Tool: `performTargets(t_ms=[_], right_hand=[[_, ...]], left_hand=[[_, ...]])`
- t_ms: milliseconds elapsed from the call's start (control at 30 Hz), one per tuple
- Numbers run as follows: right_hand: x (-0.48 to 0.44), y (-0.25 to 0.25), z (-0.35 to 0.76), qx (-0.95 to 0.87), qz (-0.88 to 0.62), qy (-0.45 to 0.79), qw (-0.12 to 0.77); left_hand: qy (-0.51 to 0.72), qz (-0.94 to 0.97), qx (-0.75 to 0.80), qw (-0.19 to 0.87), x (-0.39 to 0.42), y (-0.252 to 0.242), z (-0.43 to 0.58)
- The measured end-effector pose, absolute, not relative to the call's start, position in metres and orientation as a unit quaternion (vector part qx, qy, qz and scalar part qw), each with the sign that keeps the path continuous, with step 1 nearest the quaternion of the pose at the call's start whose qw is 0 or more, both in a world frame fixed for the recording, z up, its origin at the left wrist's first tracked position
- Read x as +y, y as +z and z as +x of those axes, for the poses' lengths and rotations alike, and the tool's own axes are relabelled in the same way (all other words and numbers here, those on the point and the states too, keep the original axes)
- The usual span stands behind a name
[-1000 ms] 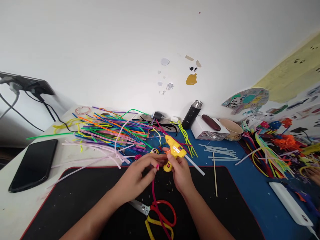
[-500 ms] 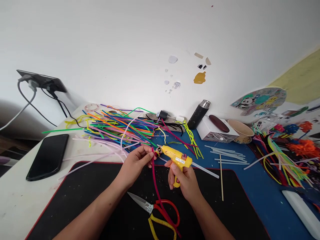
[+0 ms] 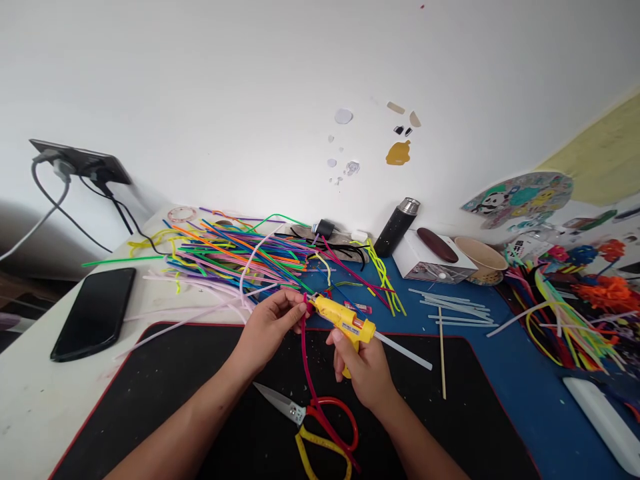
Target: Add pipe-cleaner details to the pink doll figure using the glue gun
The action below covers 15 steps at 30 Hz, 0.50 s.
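Note:
Between the thumb and fingers of my left hand (image 3: 277,323) is the coiled end of a magenta pipe cleaner (image 3: 309,367). Its long tail hangs down across the scissors (image 3: 295,410), which lie on the black mat (image 3: 210,400) with one red and one yellow handle. My right hand (image 3: 364,363) grips a yellow hot glue gun (image 3: 345,319) by its handle. The gun's nozzle points left and meets or nearly meets the coiled end; the exact contact is too small to tell. A translucent glue stick (image 3: 405,351) sticks out of the gun's back.
Many coloured pipe cleaners (image 3: 235,250) lie heaped behind my hands. A phone (image 3: 95,313) rests at left. To the right are loose glue sticks (image 3: 457,305), a wooden stick (image 3: 442,353), a black flask (image 3: 397,227), a tissue box (image 3: 425,263) and a bowl (image 3: 483,257).
The glue gun in my right hand has moved slightly left and down, its nozzle now nearer the coiled end. My left hand stays almost in place, still pinching the pipe cleaner.

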State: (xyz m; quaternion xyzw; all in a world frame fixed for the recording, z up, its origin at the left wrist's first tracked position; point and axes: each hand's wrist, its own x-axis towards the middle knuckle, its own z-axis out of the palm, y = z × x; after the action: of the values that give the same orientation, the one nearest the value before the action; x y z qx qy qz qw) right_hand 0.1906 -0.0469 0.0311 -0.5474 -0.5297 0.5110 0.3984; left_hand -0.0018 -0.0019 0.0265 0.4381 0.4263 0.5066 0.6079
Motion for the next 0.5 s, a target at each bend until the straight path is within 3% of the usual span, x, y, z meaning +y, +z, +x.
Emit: performTargets(t_ms=[500], right_hand=[[-0.0476, 0.0284, 0.1906, -0.553, -0.557, 0.484, 0.387]], left_hand=[[0.498, 0.445, 0.427, 0.610, -0.0028, 0.0265, -0.0012]])
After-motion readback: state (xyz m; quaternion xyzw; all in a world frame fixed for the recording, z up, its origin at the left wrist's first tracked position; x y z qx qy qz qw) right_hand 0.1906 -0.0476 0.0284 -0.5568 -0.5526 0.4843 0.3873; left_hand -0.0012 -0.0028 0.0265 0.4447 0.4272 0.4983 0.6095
